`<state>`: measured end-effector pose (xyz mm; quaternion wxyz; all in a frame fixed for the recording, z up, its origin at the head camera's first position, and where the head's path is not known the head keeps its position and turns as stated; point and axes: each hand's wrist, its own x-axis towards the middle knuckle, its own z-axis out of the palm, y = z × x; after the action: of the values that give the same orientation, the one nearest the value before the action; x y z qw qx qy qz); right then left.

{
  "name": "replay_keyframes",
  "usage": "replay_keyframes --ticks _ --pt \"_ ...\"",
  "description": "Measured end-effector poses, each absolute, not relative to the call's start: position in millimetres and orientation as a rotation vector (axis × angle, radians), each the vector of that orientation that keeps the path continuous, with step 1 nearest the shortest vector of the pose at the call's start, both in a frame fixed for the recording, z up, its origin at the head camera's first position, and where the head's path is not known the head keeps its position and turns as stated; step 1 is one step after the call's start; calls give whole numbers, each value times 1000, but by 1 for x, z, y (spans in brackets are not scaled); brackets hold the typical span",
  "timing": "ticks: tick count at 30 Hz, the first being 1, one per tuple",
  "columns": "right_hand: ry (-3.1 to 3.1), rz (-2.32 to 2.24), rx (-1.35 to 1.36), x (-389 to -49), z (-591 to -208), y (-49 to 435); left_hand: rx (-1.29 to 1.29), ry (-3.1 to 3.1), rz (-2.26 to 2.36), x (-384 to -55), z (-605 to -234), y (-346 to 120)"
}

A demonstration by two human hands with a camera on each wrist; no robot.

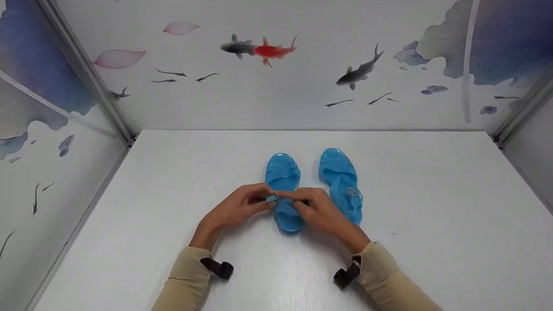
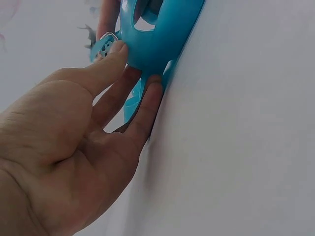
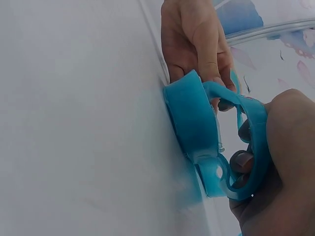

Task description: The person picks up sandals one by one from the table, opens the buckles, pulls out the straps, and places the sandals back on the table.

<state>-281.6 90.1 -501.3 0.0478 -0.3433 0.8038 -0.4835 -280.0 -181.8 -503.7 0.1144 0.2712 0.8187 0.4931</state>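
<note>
Two translucent blue jelly sandals lie side by side on the white table (image 1: 395,187). Over the heel of the left sandal (image 1: 283,172) both hands meet. My left hand (image 1: 238,207) pinches the strap end with its small buckle (image 1: 273,198) between thumb and fingers; in the left wrist view the thumb presses the buckle (image 2: 106,43) and the fingers lie against the sandal's side (image 2: 157,44). My right hand (image 1: 323,210) pinches the ankle strap (image 3: 251,128) from the other side. The right sandal (image 1: 342,183) lies untouched, its strap fastened.
White walls painted with fish and petals enclose the table on the left (image 1: 38,133), back (image 1: 288,73) and right (image 1: 548,151). Black wrist straps (image 1: 217,267) sit on both beige sleeves.
</note>
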Motion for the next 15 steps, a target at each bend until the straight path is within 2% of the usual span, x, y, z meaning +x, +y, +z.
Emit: replay_keyframes --ticks 15 --pt "2551 -1578 -952 -281 -501 88 757 2443 1392 -277 -502 -179"
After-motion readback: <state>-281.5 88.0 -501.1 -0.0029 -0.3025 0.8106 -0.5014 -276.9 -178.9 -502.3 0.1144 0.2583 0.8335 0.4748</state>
